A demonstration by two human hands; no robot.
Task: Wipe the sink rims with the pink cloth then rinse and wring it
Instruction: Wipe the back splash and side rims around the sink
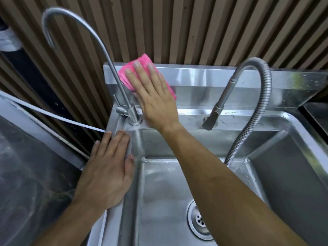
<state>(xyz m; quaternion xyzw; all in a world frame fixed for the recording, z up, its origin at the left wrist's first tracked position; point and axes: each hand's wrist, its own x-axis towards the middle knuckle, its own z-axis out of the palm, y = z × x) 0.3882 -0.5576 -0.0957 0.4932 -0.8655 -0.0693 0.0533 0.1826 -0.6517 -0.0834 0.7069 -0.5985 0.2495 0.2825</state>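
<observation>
One pink cloth (147, 75) on the sink's (292, 128) back rim near its left corner, right hand (156, 96) flat on it, fingers straight, left hand (108, 167) spread flat on the left rim, two taps, one curved tap (99, 55) and one bendy hose tap (252, 103), one drain (199, 221).

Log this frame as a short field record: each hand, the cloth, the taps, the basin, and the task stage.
right hand: flat, fingers straight, pressing the pink cloth against the steel backsplash
left hand: flat, resting on the sink's left rim
gooseneck tap: just left of the cloth
flexible hose tap: right of the cloth, nozzle pointing down
basin: drain visible; no running water seen
task stage: wiping under way; rinsing and wringing not yet done
</observation>
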